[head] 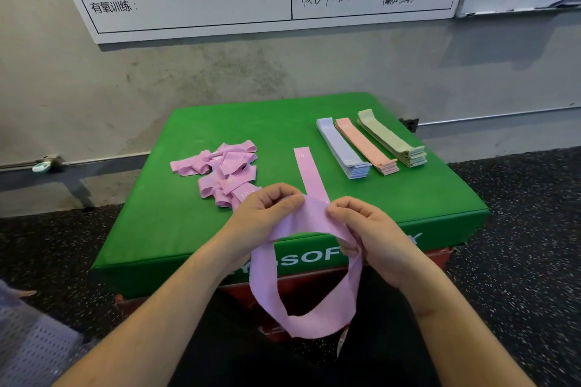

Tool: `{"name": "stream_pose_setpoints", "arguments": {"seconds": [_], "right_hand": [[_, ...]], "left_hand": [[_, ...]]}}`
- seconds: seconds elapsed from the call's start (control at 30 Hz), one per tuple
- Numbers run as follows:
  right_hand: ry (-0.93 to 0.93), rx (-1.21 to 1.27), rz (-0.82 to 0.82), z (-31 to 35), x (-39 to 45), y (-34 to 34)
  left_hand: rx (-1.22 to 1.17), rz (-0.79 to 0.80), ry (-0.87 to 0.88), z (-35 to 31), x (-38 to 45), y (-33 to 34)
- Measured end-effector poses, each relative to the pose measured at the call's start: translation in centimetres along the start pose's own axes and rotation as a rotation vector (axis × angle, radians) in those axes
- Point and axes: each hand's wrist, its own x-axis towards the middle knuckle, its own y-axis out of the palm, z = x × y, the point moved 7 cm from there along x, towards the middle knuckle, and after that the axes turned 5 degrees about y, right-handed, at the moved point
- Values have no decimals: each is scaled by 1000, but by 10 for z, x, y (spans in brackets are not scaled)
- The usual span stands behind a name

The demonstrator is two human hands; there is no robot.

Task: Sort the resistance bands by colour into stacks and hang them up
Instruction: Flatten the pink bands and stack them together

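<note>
Hands at the near edge of the green pad point(176, 223): the left hand point(261, 214) and right hand point(374, 236) each pinch the upper run of one pink band point(301, 320), fingers curled on it, while its loop hangs slack below the pad's front edge. The sag and creasing suggest a light, limp strip with no stiffness of its own; it is best taken at both ends of the flattened loop and drawn taut so the layers lie flush. Just beyond the hands, a single flattened pink band point(306, 171) lies on the pad, apparently the start of a pink stack. Left of it sits a tangled pink heap point(223, 173), still unsorted. Farther right stand three squared stacks side by side: lilac stack point(342, 148), peach stack point(366, 146), green stack point(393, 138).
</note>
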Motion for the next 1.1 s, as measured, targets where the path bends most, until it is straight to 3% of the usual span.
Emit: {"name": "stream_pose_setpoints", "arguments": {"seconds": [0.23,0.4,0.63,0.73,1.1], "right_hand": [[-178,-63,-54,18,-8,4],[-161,-29,-18,20,-7,11],[-169,112,-95,25,-1,9],[-200,21,-131,28,0,8],[-349,-167,-159,42,6,6]], "left_hand": [[-7,23,-59,14,2,2],[-96,44,-55,18,0,13],[-125,-30,24,18,-5,26],[-251,-2,39,12,-10,33],[-160,-72,93,10,-1,30]]}}
